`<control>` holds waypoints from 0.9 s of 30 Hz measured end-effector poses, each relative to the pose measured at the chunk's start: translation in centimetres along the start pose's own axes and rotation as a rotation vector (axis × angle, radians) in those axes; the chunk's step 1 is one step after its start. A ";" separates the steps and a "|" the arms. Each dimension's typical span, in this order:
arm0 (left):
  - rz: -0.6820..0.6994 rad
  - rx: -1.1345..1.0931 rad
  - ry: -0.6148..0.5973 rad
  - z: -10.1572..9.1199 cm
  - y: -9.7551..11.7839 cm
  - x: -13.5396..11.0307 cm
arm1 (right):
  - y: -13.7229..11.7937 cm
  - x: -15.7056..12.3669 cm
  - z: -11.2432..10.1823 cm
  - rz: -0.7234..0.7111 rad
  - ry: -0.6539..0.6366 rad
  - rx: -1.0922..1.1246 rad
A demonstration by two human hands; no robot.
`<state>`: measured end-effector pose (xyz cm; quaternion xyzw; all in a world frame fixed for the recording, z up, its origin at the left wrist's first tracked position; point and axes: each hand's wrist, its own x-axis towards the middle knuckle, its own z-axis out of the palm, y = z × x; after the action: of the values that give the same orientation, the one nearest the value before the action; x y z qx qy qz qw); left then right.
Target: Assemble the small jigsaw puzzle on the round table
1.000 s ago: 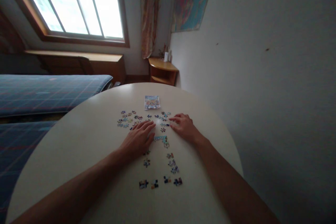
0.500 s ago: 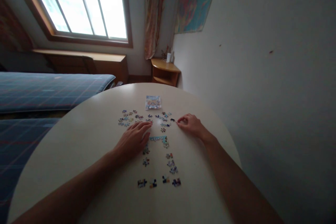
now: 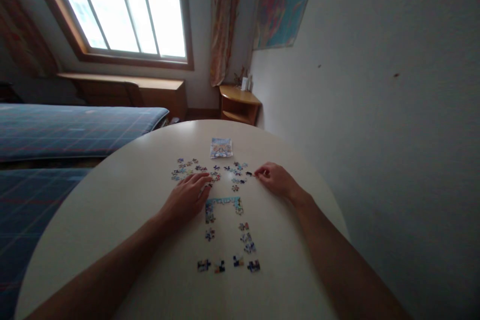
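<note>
My left hand (image 3: 190, 194) lies palm down with its fingers stretched out over the edge of a loose group of jigsaw pieces (image 3: 185, 170). Its thumb is near the joined pieces of the puzzle's top border (image 3: 224, 200). My right hand (image 3: 275, 179) rests on the table, thumb and fingertips pinched together beside a dark jigsaw piece (image 3: 249, 174). Whatever is between those fingertips is too small to make out. More loose pieces (image 3: 237, 172) lie between the hands. Below, separate side pieces (image 3: 247, 243) and several bottom pieces (image 3: 219, 266) outline a rectangle.
A small picture packet (image 3: 221, 148) lies at the far side of the round white table (image 3: 150, 150). To the left is a bed with a blue plaid mattress (image 3: 82, 130). A wooden corner shelf (image 3: 240, 97) stands beyond the table, and a wall (image 3: 393, 135) runs along the right.
My left hand has drawn back slightly to the left, uncovering more of the top border's left corner and some loose pieces. The right hand stays nearly in place. The view has shifted a little.
</note>
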<state>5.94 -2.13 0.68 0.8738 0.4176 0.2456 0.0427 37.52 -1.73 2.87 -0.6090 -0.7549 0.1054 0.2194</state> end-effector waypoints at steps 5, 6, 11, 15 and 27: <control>-0.004 0.004 0.001 0.1 -0.3 0.0 | -0.1 0.4 1.1 0.051 0.081 0.020; -0.003 0.003 0.001 0.1 -0.3 0.0 | -0.4 0.5 1.4 0.061 0.102 0.015; -0.010 -0.008 -0.008 -0.2 0.1 0.0 | -2.3 0.7 2.6 0.050 0.039 -0.117; -0.013 -0.019 -0.027 -0.3 0.3 0.0 | -3.3 0.8 3.1 0.087 -0.021 -0.197; 0.019 -0.057 -0.027 -1.2 0.3 0.1 | -2.8 0.7 3.4 0.050 0.102 -0.145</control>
<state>5.62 -2.37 1.85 0.8794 0.4014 0.2461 0.0708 33.39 -1.38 1.26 -0.6466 -0.7329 0.0249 0.2101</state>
